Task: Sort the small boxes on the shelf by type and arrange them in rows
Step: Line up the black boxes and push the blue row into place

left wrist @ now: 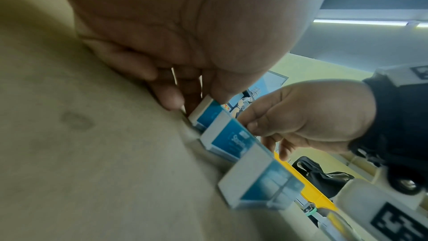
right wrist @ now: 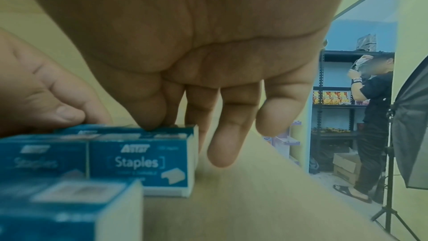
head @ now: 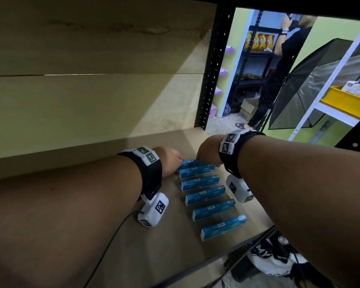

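Note:
Several blue staple boxes (head: 200, 181) lie in one column on the wooden shelf (head: 71, 204), running from near the front edge toward the back. Both hands meet at the farthest box (head: 190, 163). My left hand (head: 180, 161) pinches its left end, thumb and fingers curled around the white end face (left wrist: 199, 109). My right hand (head: 200, 161) holds its right end: the thumb presses on the top (right wrist: 129, 130) and the fingers (right wrist: 222, 144) reach down past the end. The box labelled "Staples" (right wrist: 141, 164) stands just in front of it.
The shelf's back panel (head: 92, 100) rises close behind the hands, and a black perforated post (head: 212, 69) stands at the right rear corner. A cable (head: 112, 235) runs across the shelf on the left. Beyond are another person (head: 279, 69), a softbox light (head: 320, 84) and a yellow bin (head: 345, 100).

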